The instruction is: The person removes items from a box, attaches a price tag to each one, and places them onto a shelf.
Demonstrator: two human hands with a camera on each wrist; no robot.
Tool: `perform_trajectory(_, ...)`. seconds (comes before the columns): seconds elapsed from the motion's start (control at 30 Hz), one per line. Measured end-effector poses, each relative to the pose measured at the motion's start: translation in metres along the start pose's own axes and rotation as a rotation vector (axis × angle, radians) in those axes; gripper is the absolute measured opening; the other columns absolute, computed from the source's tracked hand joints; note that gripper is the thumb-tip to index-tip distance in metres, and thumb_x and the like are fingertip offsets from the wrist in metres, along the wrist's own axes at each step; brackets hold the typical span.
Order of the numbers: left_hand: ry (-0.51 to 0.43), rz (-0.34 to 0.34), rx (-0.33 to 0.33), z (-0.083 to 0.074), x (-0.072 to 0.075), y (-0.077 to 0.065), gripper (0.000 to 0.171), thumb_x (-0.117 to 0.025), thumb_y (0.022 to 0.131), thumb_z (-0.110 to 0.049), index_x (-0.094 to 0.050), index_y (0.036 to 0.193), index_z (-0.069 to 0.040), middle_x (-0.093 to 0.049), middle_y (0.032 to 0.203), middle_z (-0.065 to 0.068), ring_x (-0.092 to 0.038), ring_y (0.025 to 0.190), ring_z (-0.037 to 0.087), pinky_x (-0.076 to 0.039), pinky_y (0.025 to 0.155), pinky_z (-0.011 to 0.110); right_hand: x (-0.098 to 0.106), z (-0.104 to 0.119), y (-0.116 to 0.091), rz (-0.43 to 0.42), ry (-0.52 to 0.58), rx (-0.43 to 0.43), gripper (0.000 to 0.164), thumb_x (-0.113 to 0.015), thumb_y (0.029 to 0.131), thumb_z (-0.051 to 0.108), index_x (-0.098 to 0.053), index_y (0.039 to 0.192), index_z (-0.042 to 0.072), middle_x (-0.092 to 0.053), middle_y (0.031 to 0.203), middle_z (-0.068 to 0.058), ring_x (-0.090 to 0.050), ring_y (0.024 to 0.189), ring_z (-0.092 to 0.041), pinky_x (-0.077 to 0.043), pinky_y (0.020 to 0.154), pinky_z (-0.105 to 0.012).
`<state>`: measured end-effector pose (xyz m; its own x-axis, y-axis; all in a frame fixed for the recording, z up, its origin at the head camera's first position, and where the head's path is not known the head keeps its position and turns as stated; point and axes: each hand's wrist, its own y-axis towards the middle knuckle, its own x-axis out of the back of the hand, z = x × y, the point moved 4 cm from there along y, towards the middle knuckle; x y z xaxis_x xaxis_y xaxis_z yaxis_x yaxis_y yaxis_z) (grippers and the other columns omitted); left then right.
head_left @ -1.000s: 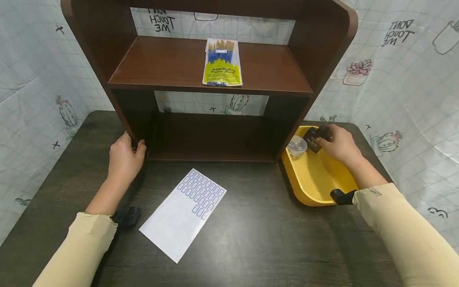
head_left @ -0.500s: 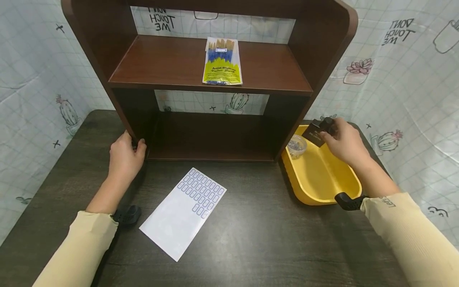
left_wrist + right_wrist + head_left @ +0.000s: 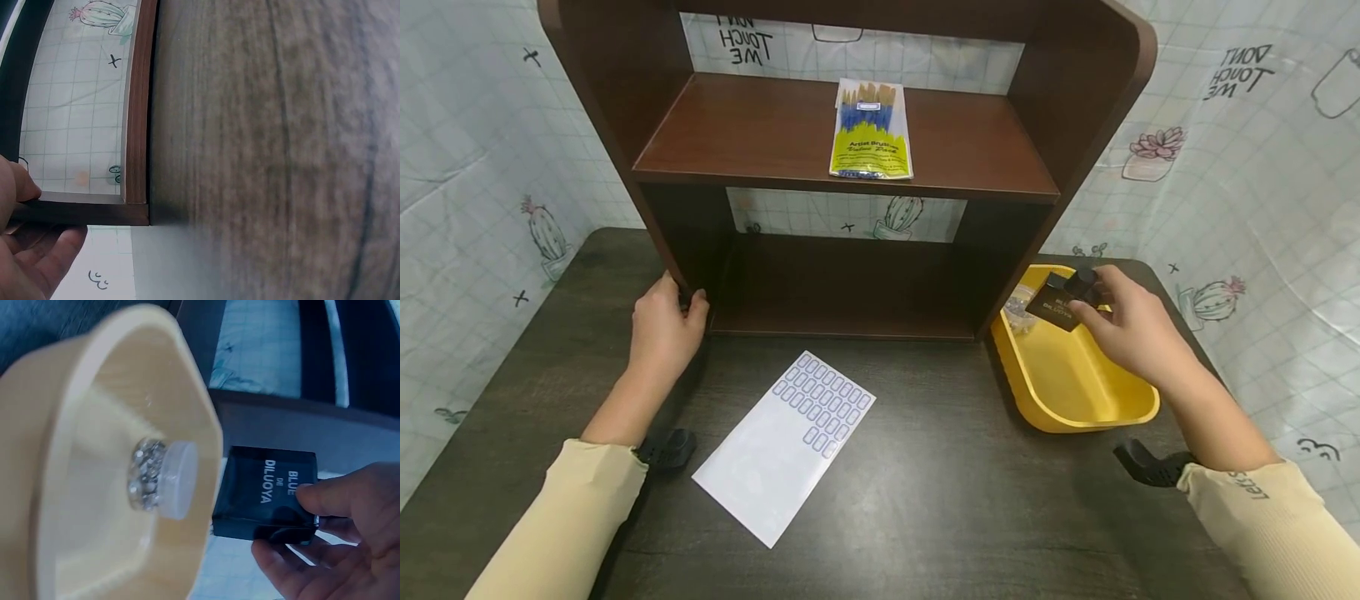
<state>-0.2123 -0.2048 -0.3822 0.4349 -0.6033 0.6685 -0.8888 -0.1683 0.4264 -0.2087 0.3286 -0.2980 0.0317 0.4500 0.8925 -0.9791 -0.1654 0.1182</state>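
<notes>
My left hand (image 3: 664,333) grips the front edge of the left side panel of a dark brown shelf unit (image 3: 842,185); in the left wrist view the thumb and fingers lie on opposite sides of the panel (image 3: 75,214). My right hand (image 3: 1131,329) pinches a black square perfume bottle (image 3: 1051,308) with a dark cap, above the far part of a yellow tray (image 3: 1033,400). In the right wrist view the bottle's face (image 3: 265,481) reads "BLUE DE DILUOYA". A small clear jar (image 3: 178,481) with silvery bits sits in the tray.
A pack of artist brushes (image 3: 871,150) lies on the middle shelf, with a small label on it. A white sheet of blue-edged labels (image 3: 775,467) lies on the dark table (image 3: 955,492) before the unit. Patterned cloth (image 3: 1247,208) hangs behind.
My right hand has lifted the perfume bottle up from inside the yellow tray and drawn back slightly toward me. The left hand keeps its hold on the shelf panel.
</notes>
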Motion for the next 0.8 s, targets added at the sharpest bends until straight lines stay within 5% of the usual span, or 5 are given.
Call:
perform_trajectory(0.37,-0.005,-0.002,-0.006,-0.002,0.002,0.000,0.022,-0.056,0.102,-0.009,-0.061,0.115,0.009,-0.068,0.104,0.032,-0.067,0.085,0.048,-0.051,0.072,0.058,0.004,0.033,-0.025,-0.001,0.002,0.134,0.033,-0.068,0.102,0.011,-0.055,0.130,0.002,-0.071,0.117,-0.024,-0.068,0.114,-0.048,-0.056,0.093,-0.053)
perform_trajectory(0.5,-0.004,0.012,-0.013,-0.003,0.002,-0.001,0.024,-0.056,0.103,-0.009,-0.061,0.119,0.009,-0.068,0.108,0.033,-0.069,0.090,0.049,-0.053,0.072,0.059,-0.001,0.050,-0.033,-0.018,0.010,0.206,0.028,-0.070,0.099,0.009,-0.059,0.125,0.007,-0.073,0.109,-0.011,-0.071,0.110,-0.021,-0.055,0.093,-0.023)
perform_trajectory(0.6,-0.006,0.017,-0.015,-0.003,0.001,-0.001,0.024,-0.056,0.104,-0.009,-0.061,0.119,0.008,-0.068,0.107,0.032,-0.069,0.089,0.048,-0.053,0.070,0.058,-0.009,0.062,-0.038,-0.022,0.047,0.271,0.029,-0.072,0.097,0.004,-0.061,0.123,0.007,-0.073,0.106,-0.006,-0.068,0.104,-0.009,-0.057,0.093,-0.018)
perform_trajectory(0.8,-0.008,0.014,-0.016,-0.003,0.002,-0.002,0.025,-0.056,0.104,-0.009,-0.061,0.121,0.009,-0.069,0.109,0.032,-0.070,0.085,0.047,-0.053,0.068,0.057,-0.036,0.080,-0.049,0.013,0.090,0.359,0.029,-0.074,0.094,0.001,-0.062,0.120,0.004,-0.069,0.105,-0.005,-0.071,0.102,-0.024,-0.062,0.088,-0.044)
